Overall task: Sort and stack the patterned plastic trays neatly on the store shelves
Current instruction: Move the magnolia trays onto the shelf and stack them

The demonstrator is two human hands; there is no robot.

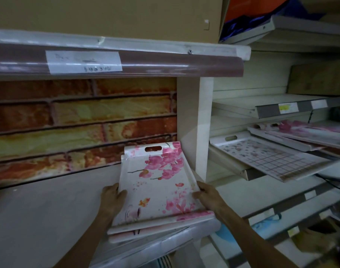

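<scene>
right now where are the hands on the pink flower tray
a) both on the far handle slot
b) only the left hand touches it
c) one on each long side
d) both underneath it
c: the left hand grips the left edge of the pink flower tray and the right hand grips its right edge; the handle slot is free.

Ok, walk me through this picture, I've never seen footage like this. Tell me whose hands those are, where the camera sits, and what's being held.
There is no machine here. The single picture comes from a camera worn on a person's head, looking forward and down at a store shelf. The left hand and right hand each grip a long side of a white tray with pink blossoms. It lies on at least one similar tray, near the shelf's front edge. Behind is a brick-pattern backing. On the shelving to the right lie a grid-patterned tray and more pink trays.
</scene>
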